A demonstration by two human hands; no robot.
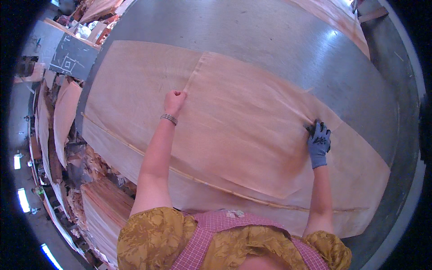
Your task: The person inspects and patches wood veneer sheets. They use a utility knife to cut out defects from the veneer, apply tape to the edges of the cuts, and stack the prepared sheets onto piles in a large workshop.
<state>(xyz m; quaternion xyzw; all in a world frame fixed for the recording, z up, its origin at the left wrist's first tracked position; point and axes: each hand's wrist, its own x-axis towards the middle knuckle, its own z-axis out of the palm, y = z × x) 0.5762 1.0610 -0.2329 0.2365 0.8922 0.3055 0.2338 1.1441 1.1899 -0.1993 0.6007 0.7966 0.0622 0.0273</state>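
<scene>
A thin, tan wood veneer sheet (243,121) lies over a larger pale veneer sheet (139,76) on a grey work surface. My bare left hand (174,102), with a bracelet at the wrist, is closed in a pinch at the upper sheet's left edge. Toward the sheet's right end, my right hand (319,138) in a blue-grey glove with dark fingertips rests on the veneer, fingers stretched out and slightly apart. Wrinkles run through the sheet beside it. A long thin bamboo stick (198,181) lies across the veneer nearer my body.
Stacked and torn veneer (108,207) lies at the left, below the surface's edge. Further left, more sheets (67,117) hang or lean. A dark board with white markings (74,56) is at the upper left. Another veneer sheet (333,20) lies beyond the surface's far edge.
</scene>
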